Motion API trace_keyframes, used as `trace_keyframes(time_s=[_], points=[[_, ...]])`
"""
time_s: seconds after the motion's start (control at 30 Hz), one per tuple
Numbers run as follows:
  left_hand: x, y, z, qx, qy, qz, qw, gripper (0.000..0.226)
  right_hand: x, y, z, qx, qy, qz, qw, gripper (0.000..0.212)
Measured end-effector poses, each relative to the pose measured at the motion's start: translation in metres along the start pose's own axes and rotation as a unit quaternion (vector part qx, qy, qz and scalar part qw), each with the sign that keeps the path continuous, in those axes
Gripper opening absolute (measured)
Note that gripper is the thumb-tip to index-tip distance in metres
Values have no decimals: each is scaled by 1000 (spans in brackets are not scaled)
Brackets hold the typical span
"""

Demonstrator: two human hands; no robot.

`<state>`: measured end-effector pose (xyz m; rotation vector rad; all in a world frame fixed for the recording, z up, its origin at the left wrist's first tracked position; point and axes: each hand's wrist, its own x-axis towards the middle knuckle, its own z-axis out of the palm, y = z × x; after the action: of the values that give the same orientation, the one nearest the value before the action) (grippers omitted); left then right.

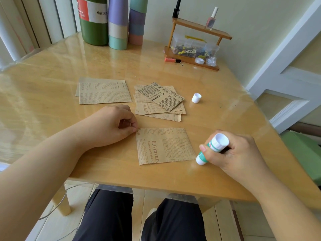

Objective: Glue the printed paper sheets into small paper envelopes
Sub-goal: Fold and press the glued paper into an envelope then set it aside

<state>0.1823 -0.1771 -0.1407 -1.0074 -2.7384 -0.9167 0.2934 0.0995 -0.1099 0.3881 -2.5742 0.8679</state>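
A folded brown newsprint sheet [165, 146] lies flat near the table's front edge. My right hand [238, 153] grips an uncapped green-and-white glue stick [212, 148], tilted, its lower end at the sheet's right edge. My left hand [112, 124] rests on the table with curled fingers, fingertips touching the sheet's upper left corner. The white cap [196, 97] stands alone further back. A fanned pile of several small printed envelopes [159, 101] lies behind the sheet. A stack of flat printed sheets [104, 92] sits to the pile's left.
The wooden table [52, 94] carries tall coloured cylinders [118, 23] at the back and a small wooden shelf [194, 44] with nail polish bottles and a clear box at back right. A green seat [304, 150] is to the right. My knees show below the table edge.
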Motion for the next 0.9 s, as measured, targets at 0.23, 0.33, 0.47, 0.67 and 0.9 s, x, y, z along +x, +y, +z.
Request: trace_keyframes(time_s=[0.23, 0.33, 0.47, 0.67, 0.9], points=[[0, 3, -1, -5, 3, 4, 1000, 17, 1, 7, -35, 333, 230, 214, 889, 14], [-1, 3, -2, -6, -6, -5, 1000, 15, 7, 18, -38, 460, 225, 301, 805, 11], [-1, 6, -3, -33, -1, -25, 999, 21, 21, 33, -32, 534, 157, 322, 766, 16], [16, 13, -21, -30, 44, -125, 991, 4, 62, 61, -21, 427, 70, 249, 867, 75], [91, 2, -33, 50, 12, -229, 972, 16, 85, 88, -1, 294, 149, 249, 911, 32]])
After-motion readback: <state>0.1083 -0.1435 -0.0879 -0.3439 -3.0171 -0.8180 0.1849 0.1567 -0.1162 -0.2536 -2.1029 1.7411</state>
